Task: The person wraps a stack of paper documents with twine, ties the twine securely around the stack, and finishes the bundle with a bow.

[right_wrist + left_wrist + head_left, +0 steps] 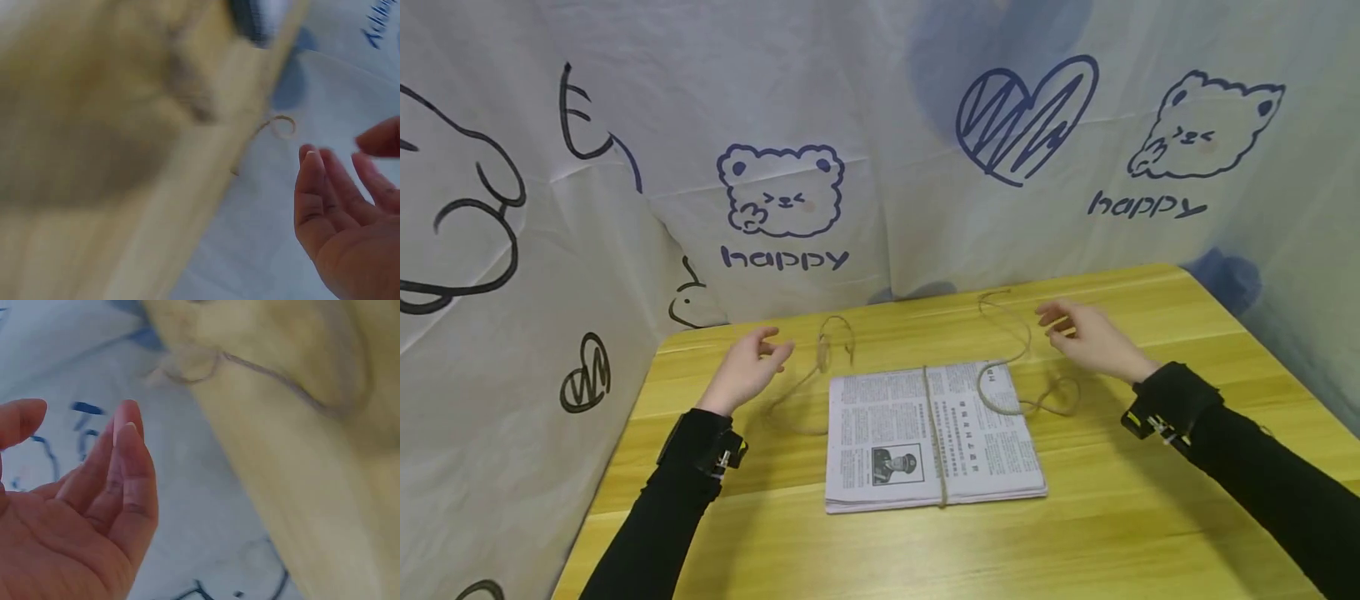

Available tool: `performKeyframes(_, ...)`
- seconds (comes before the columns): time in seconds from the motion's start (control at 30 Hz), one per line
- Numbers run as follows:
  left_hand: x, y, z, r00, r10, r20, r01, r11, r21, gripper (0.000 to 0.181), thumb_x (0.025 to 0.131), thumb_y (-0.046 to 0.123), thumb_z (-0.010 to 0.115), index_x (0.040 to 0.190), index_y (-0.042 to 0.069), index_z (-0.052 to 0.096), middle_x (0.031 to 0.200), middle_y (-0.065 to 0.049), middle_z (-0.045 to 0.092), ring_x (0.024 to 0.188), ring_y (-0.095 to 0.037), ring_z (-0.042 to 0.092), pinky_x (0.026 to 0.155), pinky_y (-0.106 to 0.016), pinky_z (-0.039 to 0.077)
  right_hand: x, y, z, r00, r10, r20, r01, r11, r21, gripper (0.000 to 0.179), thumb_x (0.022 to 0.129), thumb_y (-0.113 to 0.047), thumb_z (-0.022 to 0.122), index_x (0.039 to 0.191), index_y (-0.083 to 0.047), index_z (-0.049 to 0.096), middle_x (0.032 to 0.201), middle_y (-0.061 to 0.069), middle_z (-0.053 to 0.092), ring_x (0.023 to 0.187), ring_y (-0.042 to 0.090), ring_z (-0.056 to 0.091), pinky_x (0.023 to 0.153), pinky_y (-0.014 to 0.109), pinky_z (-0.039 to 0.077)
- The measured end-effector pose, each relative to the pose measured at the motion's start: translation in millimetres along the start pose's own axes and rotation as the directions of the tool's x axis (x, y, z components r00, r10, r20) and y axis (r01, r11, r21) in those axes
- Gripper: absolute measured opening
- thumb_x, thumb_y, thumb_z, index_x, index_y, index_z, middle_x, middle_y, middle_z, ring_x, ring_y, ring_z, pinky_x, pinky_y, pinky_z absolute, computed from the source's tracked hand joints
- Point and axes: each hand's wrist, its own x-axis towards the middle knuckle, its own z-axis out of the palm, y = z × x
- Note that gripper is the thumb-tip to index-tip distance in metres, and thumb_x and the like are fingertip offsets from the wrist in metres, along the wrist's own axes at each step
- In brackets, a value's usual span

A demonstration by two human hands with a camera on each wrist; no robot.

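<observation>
A stack of folded newspapers [868, 417] lies on the table with a strand of twine [936, 442] running across its top from back to front. Loose lengths of the twine extend on both sides, curling at their ends. My left hand [748, 368] is to the left of the stack, fingers loosely bent, holding nothing. On the other side my right hand [1092, 337], likewise relaxed, holds nothing near the right loose twine [1028, 337]. In the left wrist view, the twine [275, 375] passes beyond the left fingertips. A curled twine end [284, 119] shows past the right hand [350, 219].
The yellow wood-grain table [880, 558] meets a white cloth [895, 208] with drawn bears and hearts behind it. More of that cloth hangs along the left and right sides. Both wrists wear black bands with cameras.
</observation>
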Motion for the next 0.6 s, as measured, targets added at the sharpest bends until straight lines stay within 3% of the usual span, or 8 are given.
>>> performKeyframes(0.13,-8.3,-20.4,7.3,1.0,-0.024,0.007,0.023,0.995,0.101,0.056,0.107,0.033,0.048,0.149,-0.004,0.04,0.136,-0.032,0.057,0.123,-0.046,0.058,0.1,-0.055,0.048,-13.0,9,18,0.999,-0.033,0.029,0.035,0.998,-0.059,0.025,0.096,-0.002,0.059,0.119,0.006,0.063,0.104,0.019,0.07,0.095,0.03,0.067,0.083,0.044,0.057)
performKeyframes(0.3,-15.7,-33.6,20.1,0.996,-0.06,0.058,0.049,0.983,0.176,0.053,0.106,0.032,0.051,0.144,-0.004,0.047,0.134,-0.03,0.058,0.121,-0.047,0.057,0.097,-0.054,0.049,-18.4,-1,41,0.991,-0.079,0.112,0.088,0.993,-0.079,0.021,0.097,-0.019,0.066,0.11,-0.003,0.069,0.094,0.004,0.07,0.085,0.013,0.063,0.074,0.029,0.053)
performKeyframes(0.5,-13.0,-46.8,39.9,0.993,-0.078,0.085,0.055,0.967,0.251,0.054,0.102,0.028,0.058,0.143,-0.006,0.047,0.137,-0.031,0.055,0.125,-0.048,0.054,0.103,-0.058,0.045,-17.1,-13,64,0.984,-0.056,0.169,0.089,0.977,-0.192,0.036,0.089,-0.045,0.075,0.09,-0.011,0.062,0.072,-0.004,0.055,0.063,0.007,0.047,0.06,0.022,0.038)
performKeyframes(0.6,-9.9,-51.8,48.5,0.996,-0.079,0.052,0.059,0.947,0.316,0.049,0.101,0.027,0.062,0.14,-0.002,0.053,0.137,-0.031,0.053,0.125,-0.051,0.052,0.104,-0.06,0.044,-16.2,-15,72,0.986,-0.053,0.161,0.092,0.965,-0.246,0.036,0.087,-0.042,0.077,0.083,-0.012,0.058,0.066,-0.005,0.049,0.058,0.007,0.043,0.055,0.022,0.033)
